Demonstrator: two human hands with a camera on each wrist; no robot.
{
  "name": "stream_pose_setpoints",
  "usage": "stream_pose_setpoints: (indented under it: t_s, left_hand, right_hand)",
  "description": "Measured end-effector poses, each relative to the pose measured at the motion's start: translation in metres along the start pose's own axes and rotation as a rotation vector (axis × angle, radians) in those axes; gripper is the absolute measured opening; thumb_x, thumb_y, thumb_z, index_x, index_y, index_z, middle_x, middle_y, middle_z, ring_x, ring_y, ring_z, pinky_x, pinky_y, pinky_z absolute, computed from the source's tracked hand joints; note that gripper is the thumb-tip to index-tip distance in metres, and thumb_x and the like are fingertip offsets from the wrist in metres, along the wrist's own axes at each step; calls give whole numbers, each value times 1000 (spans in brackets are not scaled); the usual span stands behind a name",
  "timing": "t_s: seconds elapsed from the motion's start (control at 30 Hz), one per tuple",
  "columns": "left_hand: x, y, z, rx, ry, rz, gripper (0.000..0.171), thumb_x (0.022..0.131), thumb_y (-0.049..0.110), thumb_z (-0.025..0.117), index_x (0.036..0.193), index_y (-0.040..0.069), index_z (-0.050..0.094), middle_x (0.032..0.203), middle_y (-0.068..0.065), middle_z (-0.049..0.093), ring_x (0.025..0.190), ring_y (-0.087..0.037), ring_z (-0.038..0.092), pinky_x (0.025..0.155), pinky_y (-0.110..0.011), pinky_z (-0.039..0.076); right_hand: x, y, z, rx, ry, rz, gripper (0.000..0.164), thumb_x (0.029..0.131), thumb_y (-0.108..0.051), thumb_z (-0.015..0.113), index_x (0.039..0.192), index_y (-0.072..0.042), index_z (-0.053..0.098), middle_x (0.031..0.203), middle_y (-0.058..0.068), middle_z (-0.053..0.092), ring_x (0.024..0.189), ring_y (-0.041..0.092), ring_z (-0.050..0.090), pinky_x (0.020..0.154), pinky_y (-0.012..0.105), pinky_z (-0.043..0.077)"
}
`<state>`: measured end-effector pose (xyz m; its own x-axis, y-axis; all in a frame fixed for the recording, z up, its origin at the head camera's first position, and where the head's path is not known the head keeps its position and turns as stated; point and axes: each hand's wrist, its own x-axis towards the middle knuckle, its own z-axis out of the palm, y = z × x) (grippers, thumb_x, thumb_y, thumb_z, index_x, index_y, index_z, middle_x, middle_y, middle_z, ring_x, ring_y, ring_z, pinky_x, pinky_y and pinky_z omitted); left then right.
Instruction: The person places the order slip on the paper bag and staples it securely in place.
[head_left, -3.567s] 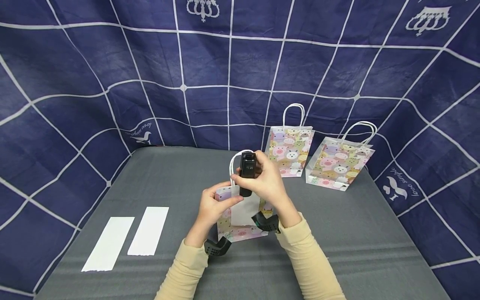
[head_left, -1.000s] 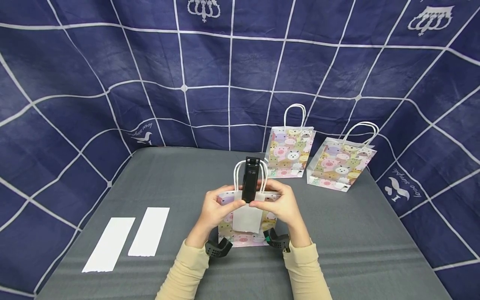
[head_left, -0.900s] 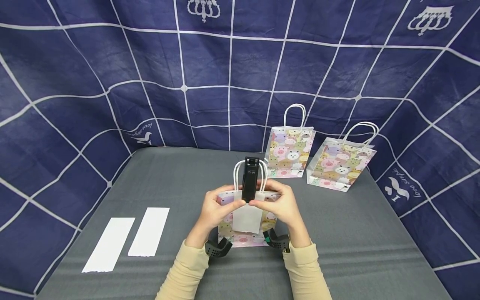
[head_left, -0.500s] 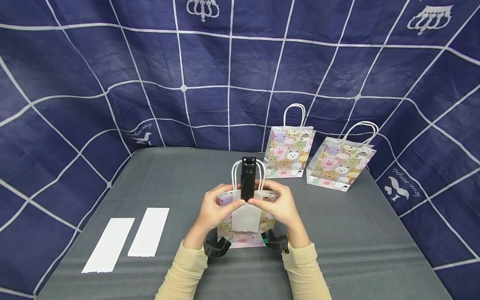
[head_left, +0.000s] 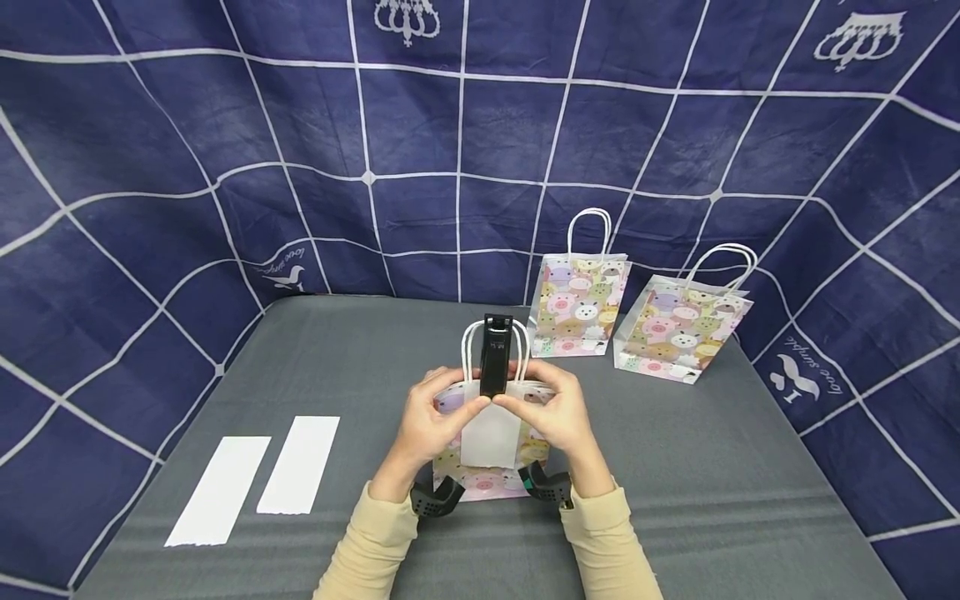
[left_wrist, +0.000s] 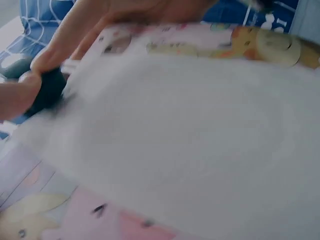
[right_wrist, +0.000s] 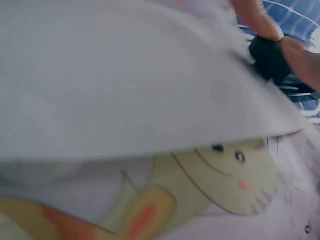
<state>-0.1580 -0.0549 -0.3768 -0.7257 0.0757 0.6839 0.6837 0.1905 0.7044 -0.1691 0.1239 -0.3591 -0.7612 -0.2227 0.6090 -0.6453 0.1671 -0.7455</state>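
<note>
A black stapler (head_left: pixel 496 354) stands lengthwise over the top edge of an animal-print paper gift bag (head_left: pixel 483 483), between the bag's white handles. My left hand (head_left: pixel 429 417) and right hand (head_left: pixel 558 408) pinch the stapler's near end together. Both thumbs lie on top of that end, with the fingers behind the bag's rim. A white paper strip (head_left: pixel 489 437) hangs down the bag's front from under the stapler. In the left wrist view the stapler's dark end (left_wrist: pixel 49 92) sits between thumb and finger at the strip's edge. The right wrist view shows the same dark end (right_wrist: pixel 270 57) gripped.
Two more animal-print gift bags, one upright (head_left: pixel 577 308) and one tilted (head_left: pixel 681 329), stand at the back right. Two white paper strips, a left one (head_left: pixel 219 492) and a right one (head_left: pixel 300 464), lie on the grey table (head_left: pixel 337 358). A blue gridded cloth (head_left: pixel 412 125) hangs behind.
Since the earliest frame, my right hand has come down from around the stapler's body to its near end, beside the left hand. Over the last second, stapler and bag shifted slightly left.
</note>
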Motion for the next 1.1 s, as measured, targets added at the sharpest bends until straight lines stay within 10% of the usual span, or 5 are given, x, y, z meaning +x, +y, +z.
stream_pose_setpoints:
  t_s: [1.1]
  left_hand:
    - [1,-10,-6,-219,-132,-108,47,62,-18,76,106,-13,61,101,-10,67,98,-10,58,88,-25,42]
  right_hand:
    - [0,3,-15,9,-119,-97,55,56,18,80,106,12,59,97,22,64,91,15,61,75,34,52]
